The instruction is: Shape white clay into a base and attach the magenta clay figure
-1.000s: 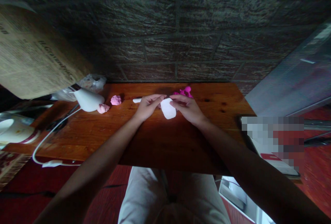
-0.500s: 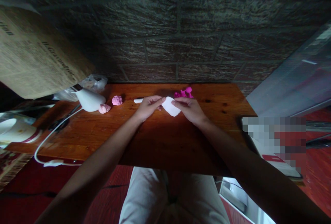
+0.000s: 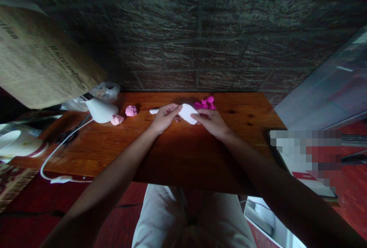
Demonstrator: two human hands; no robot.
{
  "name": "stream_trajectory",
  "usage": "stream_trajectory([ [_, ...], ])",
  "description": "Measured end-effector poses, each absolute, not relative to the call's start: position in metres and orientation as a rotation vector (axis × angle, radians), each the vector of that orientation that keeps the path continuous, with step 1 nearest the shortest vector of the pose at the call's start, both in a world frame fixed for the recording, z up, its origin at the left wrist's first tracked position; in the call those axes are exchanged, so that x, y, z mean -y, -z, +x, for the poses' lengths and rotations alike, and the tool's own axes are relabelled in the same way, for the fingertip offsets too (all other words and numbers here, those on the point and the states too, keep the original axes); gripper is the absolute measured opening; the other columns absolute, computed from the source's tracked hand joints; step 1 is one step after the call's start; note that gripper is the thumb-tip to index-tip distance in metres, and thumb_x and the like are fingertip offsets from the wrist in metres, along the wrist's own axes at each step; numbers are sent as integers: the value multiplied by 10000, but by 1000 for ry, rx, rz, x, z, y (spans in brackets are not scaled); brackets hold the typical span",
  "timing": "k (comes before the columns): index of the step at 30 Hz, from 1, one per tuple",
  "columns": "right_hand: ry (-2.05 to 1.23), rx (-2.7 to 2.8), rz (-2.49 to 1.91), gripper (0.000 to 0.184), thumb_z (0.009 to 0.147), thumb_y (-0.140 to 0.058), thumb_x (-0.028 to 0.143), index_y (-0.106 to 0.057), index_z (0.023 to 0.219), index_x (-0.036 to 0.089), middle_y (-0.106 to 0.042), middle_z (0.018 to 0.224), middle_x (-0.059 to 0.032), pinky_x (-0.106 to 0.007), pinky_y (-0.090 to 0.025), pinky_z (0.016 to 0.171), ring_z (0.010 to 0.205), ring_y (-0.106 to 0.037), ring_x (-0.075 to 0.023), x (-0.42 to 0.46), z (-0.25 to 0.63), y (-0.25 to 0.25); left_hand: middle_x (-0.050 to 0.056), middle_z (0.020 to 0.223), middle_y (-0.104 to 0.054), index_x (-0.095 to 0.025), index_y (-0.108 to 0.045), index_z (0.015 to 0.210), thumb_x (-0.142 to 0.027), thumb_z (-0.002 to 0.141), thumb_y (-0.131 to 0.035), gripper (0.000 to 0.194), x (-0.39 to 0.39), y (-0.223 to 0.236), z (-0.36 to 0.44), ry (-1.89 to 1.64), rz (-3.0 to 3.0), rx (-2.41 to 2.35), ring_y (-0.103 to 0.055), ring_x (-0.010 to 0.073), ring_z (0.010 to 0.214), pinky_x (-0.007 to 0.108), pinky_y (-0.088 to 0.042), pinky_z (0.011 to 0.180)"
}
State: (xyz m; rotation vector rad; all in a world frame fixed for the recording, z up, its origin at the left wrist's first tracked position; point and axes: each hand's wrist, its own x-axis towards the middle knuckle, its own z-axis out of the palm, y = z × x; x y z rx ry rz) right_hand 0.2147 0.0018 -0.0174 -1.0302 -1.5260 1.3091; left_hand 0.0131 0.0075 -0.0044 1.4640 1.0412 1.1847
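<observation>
Head view: both forearms come in from the lower corners and slant inward over the wooden table (image 3: 114,145), meeting near its middle. Left hand (image 3: 165,118) has its fingers curled under, thumb on top, pinching the left end of a thin white piece (image 3: 188,113). Right hand (image 3: 211,121) mirrors it, thumb laid across the piece's lower right part, fingers bent behind; exact fingertip contact underneath hidden. Palms face inward, wrists roughly in line with forearms.

White piece sits between the two hands, over the table, looks held up; can't tell whether its underside touches wood. Flat, rounded outline, leaf-like; long axis runs aslant, upper left to lower right, one end toward the wall (image 3: 177,49) and left hand, other toward the person and right thumb. Broad face visible from above.

Nearby: white stick (image 3: 154,111) just left of left hand, partly hidden by it; magenta pieces (image 3: 210,102) just beyond right hand; bright pink lump (image 3: 131,111) and paler pink lump (image 3: 117,119) farther left, the paler one beside the white cone (image 3: 101,109)
</observation>
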Motion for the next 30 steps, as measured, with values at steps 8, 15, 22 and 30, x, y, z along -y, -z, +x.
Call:
stream_trajectory([
  [8,-1290,1487,-988,396,741,-746,503,-746,1003,205,-753,924,-55,-328,-517,710,787,-663,-190,2,212,12,16,658,-675,-151,-728,762,-512,751,-758,362,-7,5,11,-1080,1538,-1062,-549,99,556,229,-421,556],
  [15,-1227,1631,-1011,264,775,-723,405,-752,914,182,-728,829,-34,-326,-486,712,733,-637,-176,-1,216,16,22,743,-712,-153,-729,855,-445,727,-797,325,-9,6,8,-1118,1628,-1043,-626,124,649,239,-475,632],
  [22,-929,1885,-1094,150,787,-680,228,-752,914,194,-743,858,-25,-315,-481,759,755,-653,-175,-2,219,19,65,860,-755,-143,-724,949,-378,712,-803,343,-15,16,1,-985,1778,-973,-685,160,738,269,-518,707],
  [30,-878,1961,-1153,126,793,-684,198,-746,899,168,-747,830,-34,-279,-473,695,740,-661,-170,0,219,14,53,842,-744,-132,-711,909,-339,728,-788,286,-17,19,-4,-916,1844,-962,-670,138,720,242,-506,682],
])
